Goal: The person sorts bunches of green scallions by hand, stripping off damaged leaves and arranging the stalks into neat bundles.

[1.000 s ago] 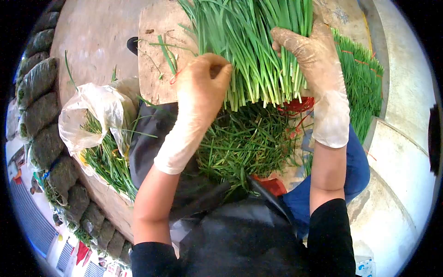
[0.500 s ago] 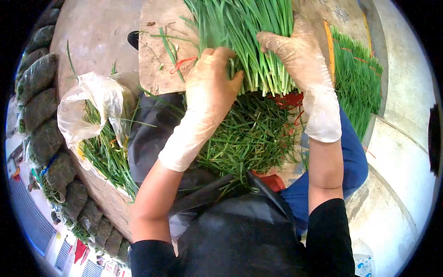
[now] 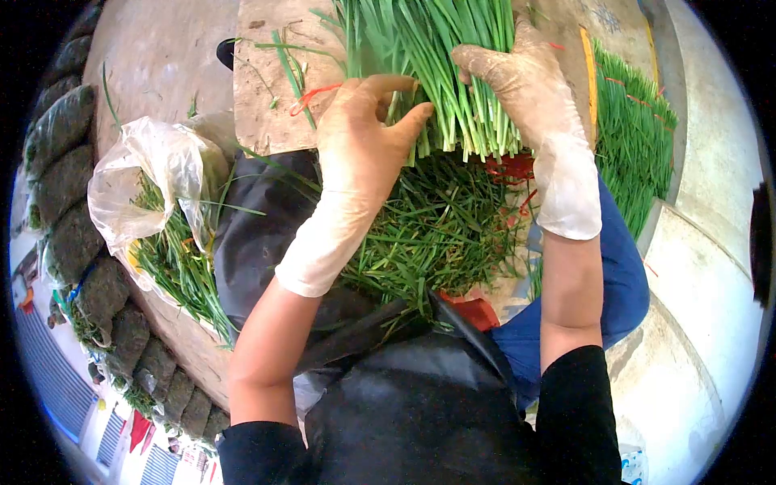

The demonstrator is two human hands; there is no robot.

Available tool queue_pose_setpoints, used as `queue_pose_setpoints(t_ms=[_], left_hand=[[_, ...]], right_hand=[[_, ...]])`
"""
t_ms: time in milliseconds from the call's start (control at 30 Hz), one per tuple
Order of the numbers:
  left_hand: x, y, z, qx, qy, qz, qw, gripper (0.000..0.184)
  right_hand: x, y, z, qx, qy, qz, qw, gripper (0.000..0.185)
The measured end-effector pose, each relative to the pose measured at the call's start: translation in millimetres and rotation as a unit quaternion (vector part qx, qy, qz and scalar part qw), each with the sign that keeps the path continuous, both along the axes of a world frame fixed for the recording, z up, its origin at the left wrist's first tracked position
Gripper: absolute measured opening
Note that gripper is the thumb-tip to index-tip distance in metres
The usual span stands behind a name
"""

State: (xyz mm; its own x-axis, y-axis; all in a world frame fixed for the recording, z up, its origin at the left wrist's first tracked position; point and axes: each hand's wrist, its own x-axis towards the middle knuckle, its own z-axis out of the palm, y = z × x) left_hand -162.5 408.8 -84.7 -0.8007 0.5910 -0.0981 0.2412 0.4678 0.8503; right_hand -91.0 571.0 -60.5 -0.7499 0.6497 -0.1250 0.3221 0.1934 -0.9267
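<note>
A thick bunch of garlic chives (image 3: 440, 48) lies on a wooden board (image 3: 271, 121), its pale cut ends over the near edge. My right hand (image 3: 525, 89), in a thin whitish glove, grips the bunch's right side, thumb on top and the other fingers mostly hidden. At the bunch's left edge is my left hand (image 3: 360, 133), gloved too, fingers curved and thumb spread apart from them. Its fingertips lie against the outer stems. A red tie (image 3: 314, 97) sits beside the left hand. Loose chive trimmings (image 3: 444, 230) are heaped below, over the lap.
A clear plastic bag (image 3: 153, 178) of chive scraps stands at left. Wrapped bundles (image 3: 65, 182) line the far left edge. More tied chives (image 3: 634, 121) lie at right beyond a yellow strip (image 3: 590, 85). A black apron (image 3: 412, 404) covers the lap.
My left hand has shifted slightly up, its thumb now farther over the stem ends. The right hand keeps its grip on the bunch. The whole view has moved slightly.
</note>
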Motion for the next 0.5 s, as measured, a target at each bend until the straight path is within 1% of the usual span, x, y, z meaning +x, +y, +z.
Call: queue_pose_setpoints(t_ms=[67, 100, 133, 200, 267, 300, 333, 400, 467, 500], left_hand=[[1.1, 4.1, -2.9, -0.041, 0.141, -0.014, 0.989, 0.023], [0.0, 7.4, -6.4, -0.014, 0.071, 0.013, 0.997, 0.019], [-0.6, 6.0, -7.7, -0.013, 0.072, 0.013, 0.997, 0.019], [-1.3, 3.2, -5.2, 0.003, 0.122, 0.009, 0.993, 0.015], [3.7, -0.2, 0.7, 0.006, 0.123, 0.001, 0.992, 0.015], [6.2, -2.1, 3.0, 0.008, 0.126, -0.007, 0.992, 0.014], [7.2, -4.6, 3.2, 0.008, 0.127, -0.008, 0.992, 0.014], [7.6, -10.3, 5.8, 0.030, 0.247, -0.060, 0.967, 0.013], [13.2, -22.1, 19.3, 0.046, 0.256, -0.069, 0.963, 0.012], [16.6, -30.0, 35.0, 0.060, 0.244, -0.133, 0.959, 0.012]], right_hand=[[-1.0, -2.6, 5.1, -0.022, 0.003, -0.010, 1.000, 0.046], [-2.1, -3.2, 7.5, 0.074, -0.026, -0.014, 0.997, 0.056], [-4.0, -3.8, 10.5, 0.169, -0.054, -0.018, 0.984, 0.066], [-10.4, -4.2, 20.5, 0.262, -0.082, -0.022, 0.961, 0.076], [-19.8, -4.8, 34.4, 0.097, -0.049, 0.055, 0.993, 0.072], [-28.9, -1.5, 19.1, 0.194, -0.097, 0.034, 0.976, 0.070], [-40.2, -2.9, 13.5, 0.286, -0.149, 0.007, 0.947, 0.068], [-55.2, 3.6, 18.3, 0.173, -0.256, 0.124, 0.943, 0.065], [-63.2, 13.6, 10.0, 0.155, -0.251, 0.142, 0.945, 0.062], [-63.9, 17.0, 7.9, 0.137, -0.247, 0.160, 0.946, 0.058]])
